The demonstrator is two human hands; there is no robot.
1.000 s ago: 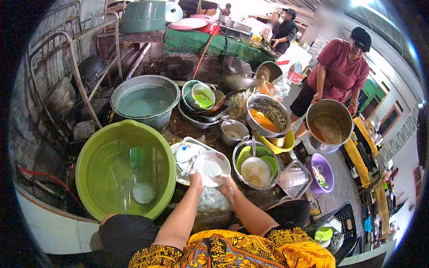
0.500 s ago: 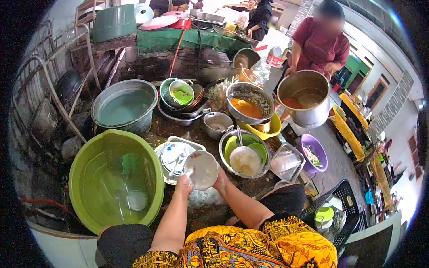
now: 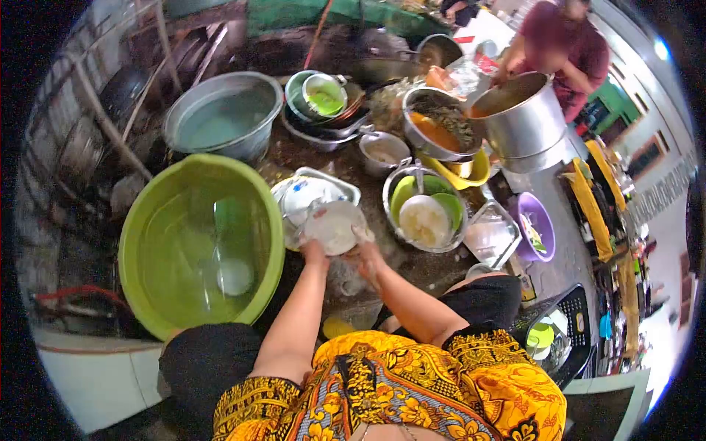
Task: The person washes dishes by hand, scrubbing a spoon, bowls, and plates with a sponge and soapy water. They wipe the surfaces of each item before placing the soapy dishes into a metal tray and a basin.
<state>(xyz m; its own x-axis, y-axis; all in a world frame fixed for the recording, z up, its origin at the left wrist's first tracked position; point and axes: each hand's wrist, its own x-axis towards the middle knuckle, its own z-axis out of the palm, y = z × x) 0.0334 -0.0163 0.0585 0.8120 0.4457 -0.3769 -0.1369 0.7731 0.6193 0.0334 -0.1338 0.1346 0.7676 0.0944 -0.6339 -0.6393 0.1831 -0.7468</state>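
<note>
A white bowl [image 3: 334,229] is between my two hands, its inside turned up toward me. My left hand [image 3: 315,253] grips its left edge. On the other side my right hand [image 3: 368,259] holds the right edge, with something whitish at the fingertips that I cannot make out. Just behind the bowl lies a tray [image 3: 351,192] with white plates [image 3: 307,192] on it. Right of my hands stands a metal basin [image 3: 393,229] holding green dishes and a white bowl [image 3: 424,220] with cloudy liquid.
A large green tub [image 3: 132,250] of water stands at left, a grey tub [image 3: 261,132] behind it. Stacked bowls [image 3: 323,95], a pot with orange liquid [image 3: 430,132], a purple basin [image 3: 540,228] and a black crate [image 3: 577,323] surround me. A person [image 3: 570,44] handles a big pot [image 3: 529,128].
My view has tipped downward and shifted. The bowl in my hands is turned a little and sits closer to the plates. The other person bends lower and tilts the big pot.
</note>
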